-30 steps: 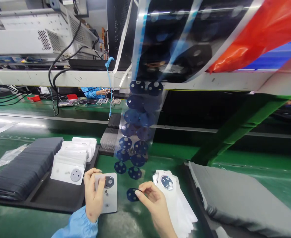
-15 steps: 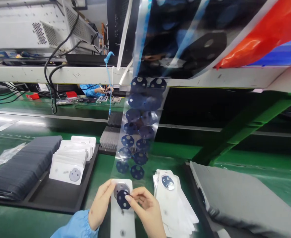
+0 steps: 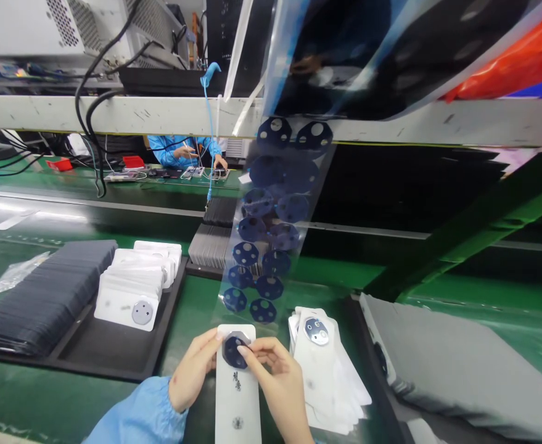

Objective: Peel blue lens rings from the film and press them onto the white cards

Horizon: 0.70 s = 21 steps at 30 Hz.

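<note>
My left hand grips the upper left edge of a white phone back cover, which stands lengthwise toward me with small dark markings down its middle. Between my right thumb and forefinger is the edge of a dark blue round camera sticker with holes. My right hand has it lying over the camera area near the cover's top; whether it is stuck down I cannot tell. Just beyond hangs a clear strip with several more such stickers. To the right lies a fanned pile of white covers, its top one bearing a shiny sticker.
At left, a black tray holds white covers beside a row of dark sheets. A grey padded stack fills the right. A white shelf beam crosses above; beyond it a co-worker's blue sleeve shows.
My right hand has moved the sticker up the cover, from partly below the camera area to over it. The markings beneath are now uncovered. The head view has shifted slightly.
</note>
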{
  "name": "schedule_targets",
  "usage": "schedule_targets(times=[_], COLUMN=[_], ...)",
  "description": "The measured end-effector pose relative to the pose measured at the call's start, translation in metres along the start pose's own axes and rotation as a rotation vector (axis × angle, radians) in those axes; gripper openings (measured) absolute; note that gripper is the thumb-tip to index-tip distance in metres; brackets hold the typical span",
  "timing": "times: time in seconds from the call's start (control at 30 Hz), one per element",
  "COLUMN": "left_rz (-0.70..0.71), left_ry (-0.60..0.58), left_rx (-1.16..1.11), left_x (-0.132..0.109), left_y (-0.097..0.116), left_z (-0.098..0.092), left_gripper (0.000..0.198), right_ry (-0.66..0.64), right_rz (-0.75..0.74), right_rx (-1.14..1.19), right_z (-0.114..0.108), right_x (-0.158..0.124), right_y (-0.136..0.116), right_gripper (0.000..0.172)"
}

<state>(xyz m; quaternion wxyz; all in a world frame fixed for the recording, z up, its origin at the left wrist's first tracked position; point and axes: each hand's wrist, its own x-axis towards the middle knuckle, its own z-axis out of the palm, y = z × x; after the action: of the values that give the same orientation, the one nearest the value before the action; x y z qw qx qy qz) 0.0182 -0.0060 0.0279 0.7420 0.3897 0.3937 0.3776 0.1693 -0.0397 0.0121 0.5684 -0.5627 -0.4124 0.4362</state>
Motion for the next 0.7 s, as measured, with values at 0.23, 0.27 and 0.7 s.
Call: schedule_targets(times=[0.23,0.27,0.7], left_rz=[-0.003,-0.006,-0.01], left_ry=[-0.015,-0.015,-0.011], left_rx=[-0.012,-0.011,0.006], left_x=[0.0011,0.0013,0.0003], left_y=[-0.0013,-0.0009,0.0001], left_z=[-0.0012,-0.0012,0.0003], left_gripper=[0.045,0.045,0.051], right_ry=[-0.017,-0.017,-0.006], right_rz=[0.003,0.004,0.02], right_rx=[-0.025,-0.024,0.007], right_z=[-0.0004,-0.0005,0.0012], right_x=[0.0005,0.0006,0.002], right_y=[0.002,0.0014,-0.001], right_gripper=[0.024,0.024,0.025])
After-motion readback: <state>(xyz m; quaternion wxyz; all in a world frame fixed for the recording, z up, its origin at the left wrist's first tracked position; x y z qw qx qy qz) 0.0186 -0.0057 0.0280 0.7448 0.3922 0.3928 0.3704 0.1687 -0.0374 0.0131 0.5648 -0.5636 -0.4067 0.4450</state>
